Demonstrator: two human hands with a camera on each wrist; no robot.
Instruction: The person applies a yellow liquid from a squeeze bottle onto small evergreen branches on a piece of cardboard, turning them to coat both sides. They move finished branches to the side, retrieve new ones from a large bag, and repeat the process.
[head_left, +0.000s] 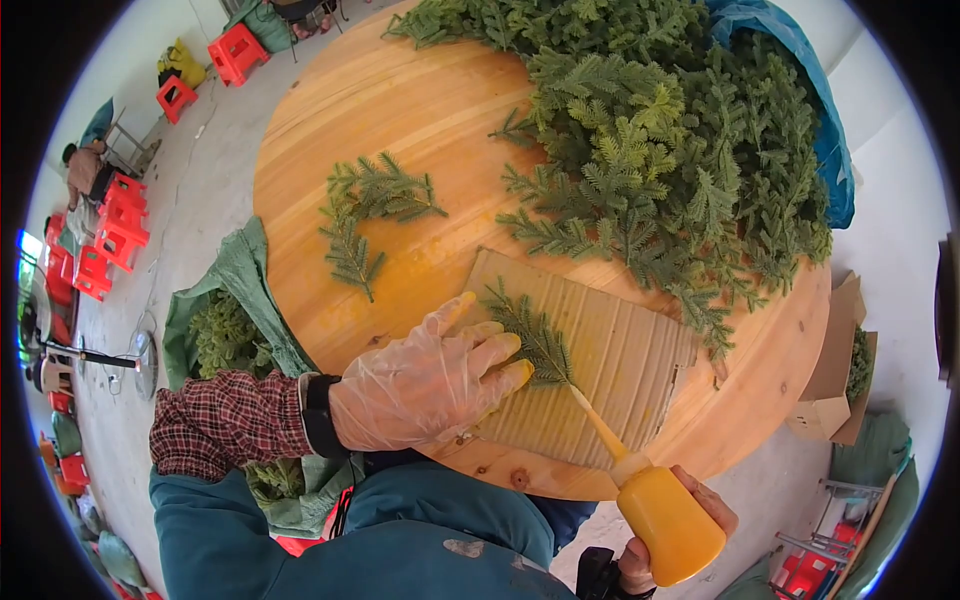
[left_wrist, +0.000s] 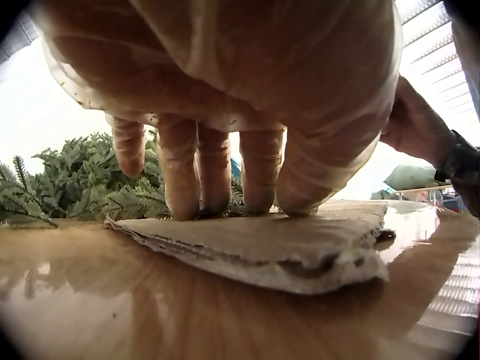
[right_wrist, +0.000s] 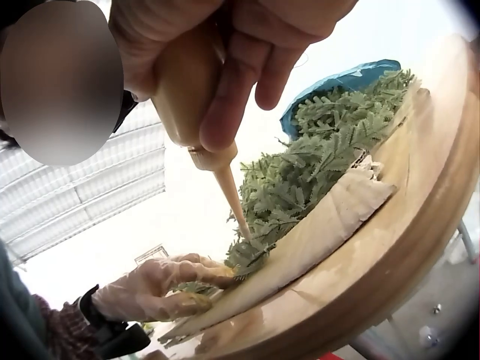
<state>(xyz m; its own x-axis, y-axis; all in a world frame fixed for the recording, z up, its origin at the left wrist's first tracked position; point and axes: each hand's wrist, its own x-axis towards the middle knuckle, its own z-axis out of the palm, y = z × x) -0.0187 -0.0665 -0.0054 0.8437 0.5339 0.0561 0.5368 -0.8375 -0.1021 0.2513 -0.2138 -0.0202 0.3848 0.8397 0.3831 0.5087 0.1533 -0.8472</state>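
Note:
My left hand, in a clear plastic glove with yellow-stained fingertips, presses flat on a green fir sprig lying on a sheet of corrugated cardboard. The gloved hand pins the sprig from the left. My right hand grips an orange squeeze bottle, and its long nozzle touches the sprig's stem end. In the right wrist view the bottle points down at the sprig.
A round wooden table carries the cardboard, two loose sprigs and a big heap of green branches on a blue bag. Red stools stand on the floor to the left. A cardboard box sits at the right.

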